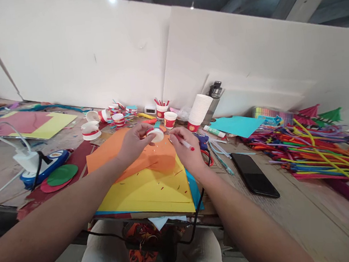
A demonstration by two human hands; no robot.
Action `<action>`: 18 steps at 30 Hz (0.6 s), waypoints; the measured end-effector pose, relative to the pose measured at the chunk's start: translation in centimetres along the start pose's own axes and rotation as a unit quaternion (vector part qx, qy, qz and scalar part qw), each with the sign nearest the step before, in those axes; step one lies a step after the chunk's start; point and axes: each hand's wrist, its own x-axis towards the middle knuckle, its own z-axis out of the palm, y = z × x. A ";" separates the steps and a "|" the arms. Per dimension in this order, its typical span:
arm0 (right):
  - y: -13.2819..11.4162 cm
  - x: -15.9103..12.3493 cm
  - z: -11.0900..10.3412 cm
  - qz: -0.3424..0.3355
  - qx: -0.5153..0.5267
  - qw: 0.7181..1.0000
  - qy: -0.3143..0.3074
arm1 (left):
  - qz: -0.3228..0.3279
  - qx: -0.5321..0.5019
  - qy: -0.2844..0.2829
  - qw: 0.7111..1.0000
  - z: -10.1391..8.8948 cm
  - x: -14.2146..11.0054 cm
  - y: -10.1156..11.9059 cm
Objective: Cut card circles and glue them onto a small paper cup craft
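My left hand [134,141] is closed on a short, cut-down paper cup [157,136], white with a red part and a blue paper piece at its top. Thumb and fingers pinch it at its left side. In my right hand [187,148] is a white pen with a red end [186,144], gripped close to the cup's right side. Whether the pen tip touches the cup cannot be made out. Beneath both hands lie orange paper [109,153] and yellow paper [146,191], with small scraps scattered on them.
Several cut cups [91,130] stand back left. A tall cup stack [201,108], a glue tube [214,131] and blue paper [238,125] are beyond my right hand. A phone [254,174], pipe cleaners [314,146] and a blue power strip [46,167] flank the papers.
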 end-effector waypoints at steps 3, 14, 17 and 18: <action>1.5 -0.1 0.6 -0.012 -0.151 0.974 -0.166 | -0.042 -0.032 0.003 0.999 -0.1 0.2 0.1; -0.1 0.0 0.7 0.020 -0.190 0.971 -0.142 | -0.108 -0.054 -0.013 0.993 0.0 0.2 0.1; -0.6 -0.1 0.5 0.018 -0.173 0.978 -0.115 | -0.103 -0.048 -0.045 0.993 0.2 0.0 0.0; -0.7 -0.2 0.6 0.025 -0.179 0.977 -0.113 | -0.101 -0.049 -0.060 0.992 0.2 -0.1 0.0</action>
